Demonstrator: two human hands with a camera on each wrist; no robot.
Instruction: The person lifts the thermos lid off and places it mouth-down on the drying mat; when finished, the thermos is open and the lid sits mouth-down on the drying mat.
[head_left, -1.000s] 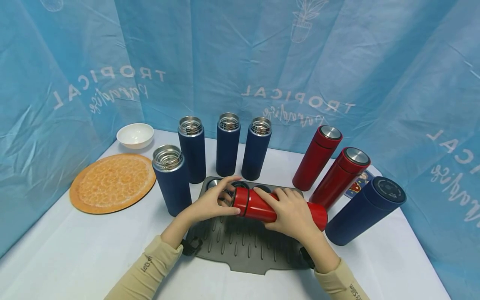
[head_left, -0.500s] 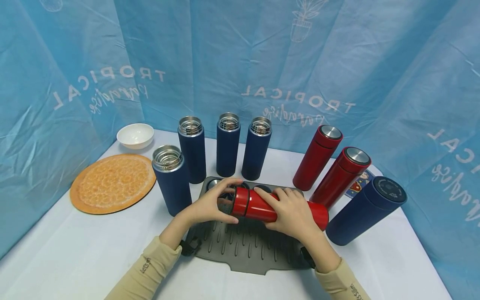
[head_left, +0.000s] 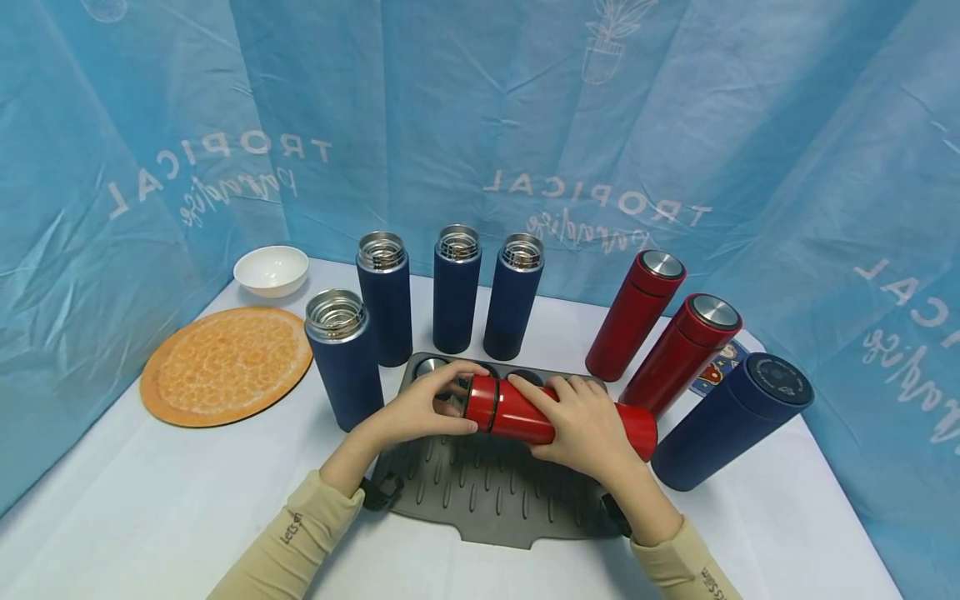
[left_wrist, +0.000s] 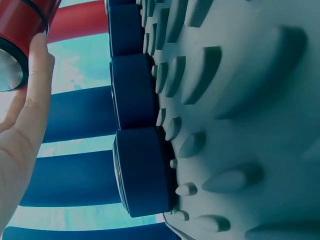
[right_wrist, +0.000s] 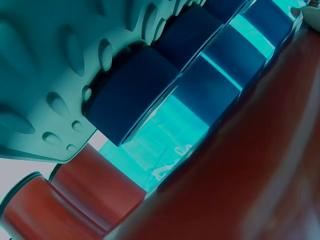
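A glossy red thermos (head_left: 525,419) lies sideways over the grey tray (head_left: 495,500) in the head view, its lid end to the left. My right hand (head_left: 588,429) grips the body from above. At the lid (head_left: 482,402), my left hand (head_left: 416,412) has its fingers curled round the end and its thumb on the near edge. The left wrist view shows a left finger (left_wrist: 39,85) against the lid beside its silver top; the other fingertips are partly hidden. Several dark blue lids (left_wrist: 142,170) stand along the tray's far side, mostly covered by my hands in the head view.
Open dark blue thermoses (head_left: 456,300) stand behind and left of the tray. Two capped red thermoses (head_left: 678,354) and a capped blue one (head_left: 727,425) stand right. At left are an orange round mat (head_left: 225,367) and a white bowl (head_left: 272,272). A blue curtain (head_left: 480,125) hangs behind.
My left hand's thumb and fingers spread off the lid half a second ago and now close round it again. The right hand and red thermos have stayed almost still.
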